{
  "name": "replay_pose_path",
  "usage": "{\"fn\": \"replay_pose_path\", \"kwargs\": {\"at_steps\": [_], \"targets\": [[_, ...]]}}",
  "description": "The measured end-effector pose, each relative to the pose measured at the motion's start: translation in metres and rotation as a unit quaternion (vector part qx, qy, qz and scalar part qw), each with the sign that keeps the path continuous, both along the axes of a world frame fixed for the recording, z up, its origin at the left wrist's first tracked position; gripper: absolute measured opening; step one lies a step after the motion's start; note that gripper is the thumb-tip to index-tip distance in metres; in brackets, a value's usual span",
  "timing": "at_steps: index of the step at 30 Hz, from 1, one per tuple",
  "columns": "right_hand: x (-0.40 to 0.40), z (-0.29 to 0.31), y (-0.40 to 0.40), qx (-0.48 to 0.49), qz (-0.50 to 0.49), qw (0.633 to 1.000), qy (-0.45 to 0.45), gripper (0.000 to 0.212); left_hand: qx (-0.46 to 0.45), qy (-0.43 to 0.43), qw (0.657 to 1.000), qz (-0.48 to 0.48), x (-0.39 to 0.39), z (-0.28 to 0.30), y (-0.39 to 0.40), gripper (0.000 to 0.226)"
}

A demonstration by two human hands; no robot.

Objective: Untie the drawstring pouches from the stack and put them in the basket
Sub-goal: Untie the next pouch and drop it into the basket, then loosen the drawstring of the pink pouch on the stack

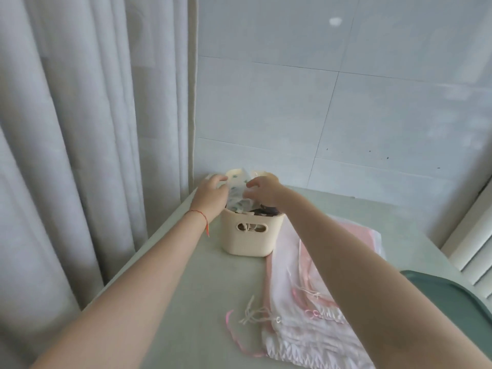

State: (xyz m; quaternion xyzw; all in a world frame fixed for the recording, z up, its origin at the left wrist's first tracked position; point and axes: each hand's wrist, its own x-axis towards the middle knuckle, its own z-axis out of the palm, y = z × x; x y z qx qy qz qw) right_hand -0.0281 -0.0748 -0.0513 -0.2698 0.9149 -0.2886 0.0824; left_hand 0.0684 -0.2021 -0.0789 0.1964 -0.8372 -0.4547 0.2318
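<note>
Head view: both hands over cream basket (251,235) at far end of table (186,288). Left hand (210,194) and right hand (265,190), fingers curled, touch spotted pouch (239,193); real grip unclear. Pouch in basket, long side running away from person. Pink-white stack (298,315) beside basket, strings toward person.

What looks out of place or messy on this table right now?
The patterned pouch sticks up above the rim of the cream basket rather than lying inside. A drawstring also pokes out through the basket's handle slot.
</note>
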Motion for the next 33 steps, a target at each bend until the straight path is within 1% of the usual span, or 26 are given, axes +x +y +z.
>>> {"fn": "replay_pose_path", "kwargs": {"at_steps": [1,2,3,4,5,6,8,9,11,13,14,16,17,18,20,21,23,24,26,27,29,31,32,33], "targets": [[0.001,-0.004,-0.005,0.082,0.022,0.996,0.041,0.045,-0.024,-0.012,0.999,-0.030,-0.001,0.002,-0.001,0.036],[0.002,-0.006,-0.008,0.153,0.039,0.985,0.069,0.047,-0.050,-0.050,0.996,-0.061,-0.001,0.004,-0.002,0.039],[0.002,-0.008,-0.009,0.206,0.047,0.972,0.101,0.048,-0.088,-0.100,0.987,-0.092,-0.001,0.006,-0.001,0.051],[0.003,-0.008,-0.009,0.241,0.052,0.959,0.140,0.048,-0.133,-0.154,0.972,-0.115,-0.001,0.009,-0.001,0.069],[0.004,-0.006,-0.008,0.264,0.059,0.946,0.177,0.048,-0.178,-0.203,0.955,-0.125,-0.001,0.012,-0.001,0.078],[0.002,-0.005,-0.008,0.284,0.072,0.934,0.205,0.047,-0.216,-0.239,0.938,-0.127,-0.003,0.016,-0.002,0.076],[0.000,-0.001,-0.013,0.333,0.101,0.906,0.240,0.046,-0.281,-0.275,0.912,-0.121,-0.009,0.023,-0.004,0.055],[-0.003,-0.001,-0.016,0.354,0.104,0.896,0.245,0.046,-0.311,-0.285,0.899,-0.117,-0.014,0.025,-0.006,0.048],[-0.003,-0.002,-0.022,0.382,0.092,0.895,0.213,0.045,-0.351,-0.329,0.869,-0.116,-0.021,0.030,-0.009,0.048],[0.001,-0.006,-0.025,0.389,0.092,0.906,0.141,0.044,-0.367,-0.385,0.839,-0.116,-0.028,0.033,-0.009,0.050],[0.002,-0.008,-0.026,0.385,0.091,0.913,0.104,0.041,-0.364,-0.402,0.832,-0.114,-0.032,0.032,-0.008,0.048],[0.004,-0.013,-0.030,0.354,0.080,0.930,0.056,0.031,-0.361,-0.409,0.832,-0.103,-0.039,0.026,-0.007,0.046],[0.003,-0.015,-0.033,0.349,0.080,0.932,0.046,0.030,-0.365,-0.396,0.837,-0.095,-0.042,0.022,-0.007,0.048],[0.000,-0.016,-0.035,0.365,0.083,0.926,0.052,0.034,-0.360,-0.372,0.852,-0.083,-0.043,0.019,-0.007,0.050],[-0.004,-0.020,-0.035,0.367,0.078,0.925,0.069,0.038,-0.332,-0.301,0.892,-0.056,-0.040,0.015,-0.007,0.046],[-0.009,-0.020,-0.033,0.338,0.078,0.934,0.086,0.038,-0.316,-0.256,0.913,-0.039,-0.036,0.014,-0.007,0.041],[-0.009,-0.013,-0.018,0.235,0.068,0.962,0.122,0.037,-0.300,-0.175,0.938,-0.004,-0.029,0.013,-0.005,0.036],[-0.008,-0.007,-0.008,0.181,0.058,0.971,0.146,0.036,-0.298,-0.137,0.945,0.012,-0.025,0.013,-0.002,0.035],[-0.006,0.006,0.016,0.100,0.028,0.975,0.197,0.026,-0.280,-0.064,0.958,0.029,-0.020,0.015,0.010,0.030],[-0.004,0.011,0.031,0.067,0.007,0.976,0.206,0.022,-0.268,-0.031,0.962,0.028,-0.017,0.017,0.021,0.029],[0.001,0.017,0.062,0.024,-0.028,0.980,0.196,0.022,-0.255,0.032,0.966,0.017,-0.014,0.019,0.046,0.026],[0.009,0.014,0.098,0.027,-0.060,0.983,0.172,0.025,-0.236,0.090,0.968,-0.002,-0.009,0.022,0.078,0.021],[0.015,0.010,0.119,0.053,-0.070,0.983,0.160,0.026,-0.217,0.104,0.970,-0.023,-0.007,0.023,0.097,0.019],[0.020,0.006,0.138,0.088,-0.069,0.983,0.145,0.027,-0.197,0.096,0.974,-0.048,-0.004,0.022,0.113,0.018]]}}
